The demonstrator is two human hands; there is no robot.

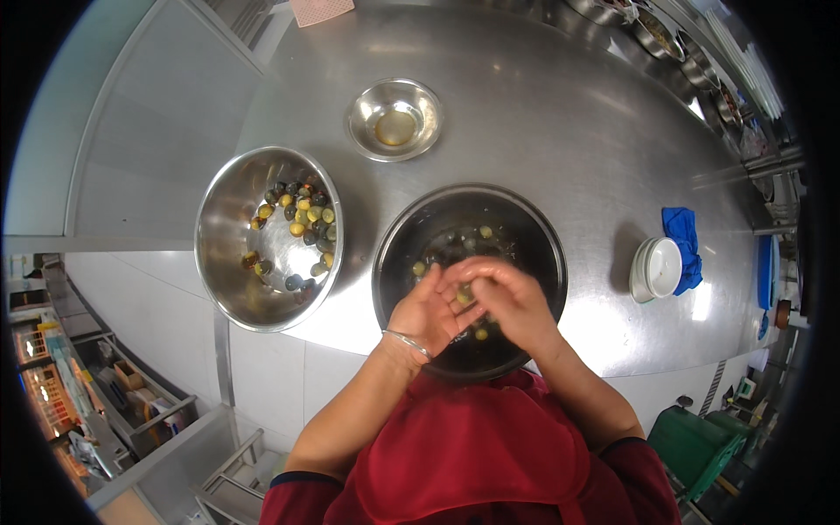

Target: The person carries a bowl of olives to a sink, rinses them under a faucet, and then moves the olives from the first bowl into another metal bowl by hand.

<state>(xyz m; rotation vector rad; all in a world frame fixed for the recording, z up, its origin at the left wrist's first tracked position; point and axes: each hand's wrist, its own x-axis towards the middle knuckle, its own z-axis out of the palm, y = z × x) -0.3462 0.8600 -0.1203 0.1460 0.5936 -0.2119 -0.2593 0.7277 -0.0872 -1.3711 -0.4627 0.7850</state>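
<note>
My left hand, a silver bangle at its wrist, is cupped palm up above a large black bowl. My right hand curls over its fingertips and is blurred by motion. Between the two hands shows a yellowish small egg; whether it is gripped or lies in the bowl below, I cannot tell. More small eggs and pale bits lie in the black bowl, partly hidden by my hands. To the left, a large steel bowl holds several glossy yellow and dark-green eggs, which look like peeled preserved eggs.
A smaller steel bowl with some yellowish liquid stands farther back on the steel table. Stacked white bowls sit beside a blue cloth at the right. Metal basins line the far right; a green bin is below.
</note>
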